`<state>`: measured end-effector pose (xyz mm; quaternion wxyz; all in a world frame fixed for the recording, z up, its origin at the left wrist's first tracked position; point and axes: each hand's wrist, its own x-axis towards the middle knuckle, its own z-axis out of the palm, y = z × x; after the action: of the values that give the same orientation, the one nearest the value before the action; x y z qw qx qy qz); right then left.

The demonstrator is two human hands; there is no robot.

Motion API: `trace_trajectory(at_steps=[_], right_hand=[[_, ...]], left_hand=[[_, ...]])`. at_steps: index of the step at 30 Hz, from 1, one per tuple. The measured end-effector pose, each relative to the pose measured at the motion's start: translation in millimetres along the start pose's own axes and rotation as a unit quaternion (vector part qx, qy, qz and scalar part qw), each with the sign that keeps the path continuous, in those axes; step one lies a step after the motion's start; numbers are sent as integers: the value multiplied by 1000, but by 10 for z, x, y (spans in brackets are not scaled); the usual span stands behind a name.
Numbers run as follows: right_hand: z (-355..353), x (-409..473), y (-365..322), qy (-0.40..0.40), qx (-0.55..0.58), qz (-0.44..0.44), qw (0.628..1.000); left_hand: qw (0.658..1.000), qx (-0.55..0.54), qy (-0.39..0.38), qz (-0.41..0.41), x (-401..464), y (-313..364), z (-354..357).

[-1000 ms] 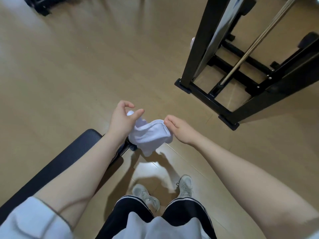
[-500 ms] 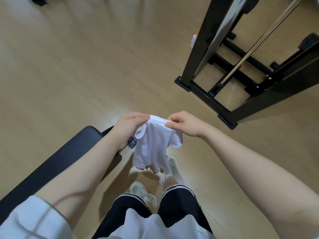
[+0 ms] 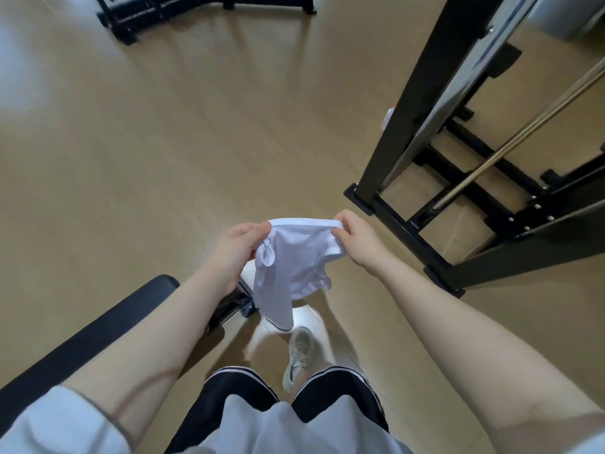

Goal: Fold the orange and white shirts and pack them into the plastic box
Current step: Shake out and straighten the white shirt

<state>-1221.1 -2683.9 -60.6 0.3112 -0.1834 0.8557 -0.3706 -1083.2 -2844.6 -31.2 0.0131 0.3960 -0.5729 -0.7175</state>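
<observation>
Holding item, head view, sole view on record:

1. White shirt [image 3: 296, 260] — small garment, at centre of frame, hung in air between both hands, above the floor [image 3: 147, 142]. Top edge pulled fairly straight; body hangs toward 6 o'clock, bunched, one sleeve knotted up at 9 o'clock side. Lowest corner dangles just over a shoe [image 3: 299, 355].
2. Left hand [image 3: 237, 249] — fingers curled, thumb and fingertips pinching the shirt's top edge at its 9 o'clock corner.
3. Right hand [image 3: 355, 239] — same pinch w/ thumb and forefinger on the 3 o'clock corner; other fingers curled under.
4. Orange shirt, plastic box — not in view; location can't be told.

Step, by judgement: shirt is being spread out prior to folding; fold not begun. To do it well: keep both pinches on matching corners, give a shake so the bunched sleeve drops free, keep top edge level, then lay it flat on a surface rather than fold mid-air.

Edges & room:
- Black padded bench [image 3: 98, 335] at 8 o'clock, under left forearm, near the cloth; prob. the nearest flat surface.
- Black metal frame [image 3: 402, 224] at 2–3 o'clock, foot near right hand; steel bar [image 3: 523, 126] slanting through it. Keep cloth off its corners.
- 10–12 o'clock: open floor, more black equipment [image 3: 203, 8] well apart at 12.
- 6 o'clock: person's legs, dark shorts [image 3: 235, 401].
</observation>
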Motion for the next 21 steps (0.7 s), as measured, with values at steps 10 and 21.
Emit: trace_trajectory(at_steps=[10,21], right_hand=[[-326,458,262,-53,-262,-1,964],[-360,720,972,79,1,209,975]], left_hand=[[976,180,117,26,646,143,48],[815,570,89,51,1531,217,37]])
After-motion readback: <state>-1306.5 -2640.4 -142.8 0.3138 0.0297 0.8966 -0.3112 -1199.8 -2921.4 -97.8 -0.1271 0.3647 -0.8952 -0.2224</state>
